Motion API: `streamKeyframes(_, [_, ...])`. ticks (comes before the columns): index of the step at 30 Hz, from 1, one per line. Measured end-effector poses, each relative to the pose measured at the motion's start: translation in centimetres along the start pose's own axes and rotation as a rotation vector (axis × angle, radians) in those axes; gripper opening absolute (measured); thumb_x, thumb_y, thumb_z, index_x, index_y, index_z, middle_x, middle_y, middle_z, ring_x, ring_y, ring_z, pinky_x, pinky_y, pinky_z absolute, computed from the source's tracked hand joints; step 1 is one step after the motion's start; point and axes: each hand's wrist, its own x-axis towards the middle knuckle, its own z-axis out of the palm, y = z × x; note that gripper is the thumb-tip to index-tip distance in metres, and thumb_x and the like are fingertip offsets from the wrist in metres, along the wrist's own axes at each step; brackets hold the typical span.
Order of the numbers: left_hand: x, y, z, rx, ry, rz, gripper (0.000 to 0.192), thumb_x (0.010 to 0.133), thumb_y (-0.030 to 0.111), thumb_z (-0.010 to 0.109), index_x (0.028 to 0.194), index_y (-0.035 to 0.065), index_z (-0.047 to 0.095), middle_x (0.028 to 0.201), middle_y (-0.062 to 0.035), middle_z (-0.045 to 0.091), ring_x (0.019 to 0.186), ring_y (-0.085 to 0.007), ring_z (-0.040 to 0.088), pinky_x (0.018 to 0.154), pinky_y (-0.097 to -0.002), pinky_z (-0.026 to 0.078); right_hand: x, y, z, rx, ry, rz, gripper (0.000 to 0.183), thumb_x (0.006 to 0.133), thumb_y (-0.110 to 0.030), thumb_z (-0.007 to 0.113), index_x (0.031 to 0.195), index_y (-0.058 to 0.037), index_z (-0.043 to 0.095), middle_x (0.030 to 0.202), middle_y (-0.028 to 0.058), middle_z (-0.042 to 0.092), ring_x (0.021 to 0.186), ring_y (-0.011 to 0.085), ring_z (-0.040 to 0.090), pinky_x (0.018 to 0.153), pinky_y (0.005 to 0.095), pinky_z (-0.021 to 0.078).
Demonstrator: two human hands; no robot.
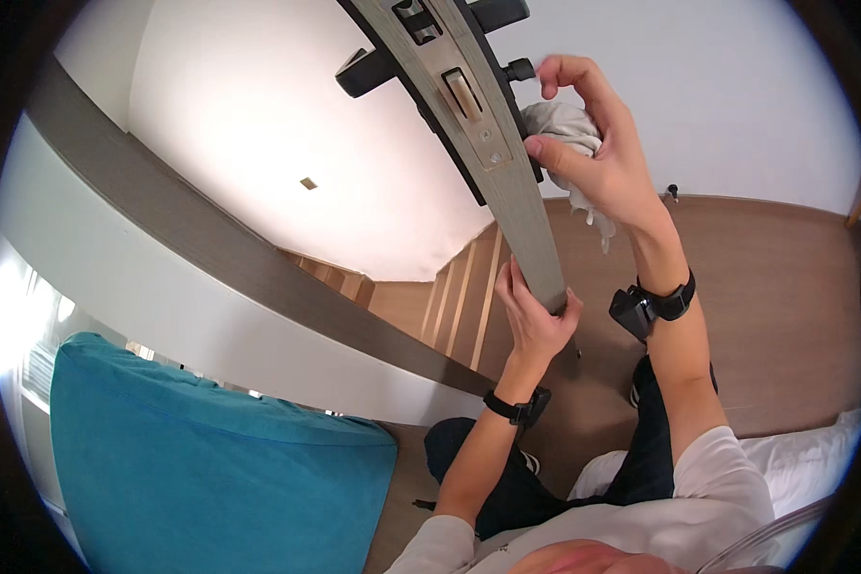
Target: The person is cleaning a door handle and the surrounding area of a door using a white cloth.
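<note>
A grey wood-grain door (524, 208) stands edge-on before me, with a metal lock plate (499, 136) and a latch bolt set in its edge. Black lever handles (366, 72) and a black thumb-turn knob (520, 69) stick out from its two faces. My right hand (603, 136) holds a crumpled light-grey cloth (560, 125) against the right face, thumb by the black lock housing, index finger raised and curled near the knob. Lower down, my left hand (538, 316) grips the door's edge, fingers on the left face and thumb on the right.
Wooden stairs (466, 294) lie beyond the door to the left. A curved white half-wall with a brown top (258, 265) runs along the left, beside a teal upholstered piece (222, 466). A black door stop (673, 191) is near the right wall's foot; white bedding (803, 459) lies at lower right.
</note>
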Motion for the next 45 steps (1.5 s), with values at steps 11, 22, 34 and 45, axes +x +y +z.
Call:
streamKeyframes(11, [0.0, 0.1, 0.0, 0.038, 0.043, 0.04, 0.103, 0.077, 0.014, 0.078, 0.156, -0.0076, 0.015, 0.141, -0.034, 0.03, 0.124, -0.0507, 0.042, 0.102, -0.0603, 0.044, -0.2, 0.0, -0.2, 0.078, 0.033, 0.055, 0.059, 0.08, -0.01, 0.081, 0.137, -0.011, 0.066, 0.106, 0.0, 0.051, 0.089, 0.0096, 0.052, 0.078, 0.0258, 0.0441])
streamKeyframes(22, [-1.4, -0.4, 1.6, 0.044, 0.06, 0.034, 0.1, 0.076, 0.014, 0.078, 0.155, -0.0091, 0.019, 0.138, -0.0352, 0.035, 0.124, -0.0513, 0.044, 0.101, -0.0575, 0.045, -0.9, 2.4, -1.7, 0.0, -0.016, -0.045, 0.04, 0.099, -0.026, 0.07, 0.136, -0.0099, 0.066, 0.108, 0.0024, 0.055, 0.104, 0.0148, 0.054, 0.094, 0.0299, 0.0444])
streamKeyframes(34, [-1.4, -0.9, 1.3, 0.043, 0.11, -0.033, 0.099, 0.076, 0.013, 0.077, 0.153, -0.0107, 0.02, 0.139, -0.035, 0.034, 0.125, -0.0521, 0.042, 0.103, -0.0593, 0.043, 2.6, 2.9, 1.9, -0.14, 0.212, -0.287, 0.022, 0.102, -0.021, 0.064, 0.11, -0.0005, 0.068, 0.107, 0.0096, 0.06, 0.101, 0.0224, 0.06, 0.093, 0.0335, 0.0473])
streamKeyframes(45, [-2.0, -1.3, 0.7, 0.107, 0.063, 0.014, 0.104, 0.078, 0.02, 0.082, 0.154, -0.0118, 0.018, 0.144, -0.0354, 0.032, 0.133, -0.0501, 0.035, 0.11, -0.0581, 0.037, 2.2, 3.8, 1.7, 0.058, 0.148, -0.107, 0.022, 0.095, -0.021, 0.074, 0.107, -0.0033, 0.066, 0.105, 0.0067, 0.057, 0.097, 0.0166, 0.057, 0.09, 0.0319, 0.0471])
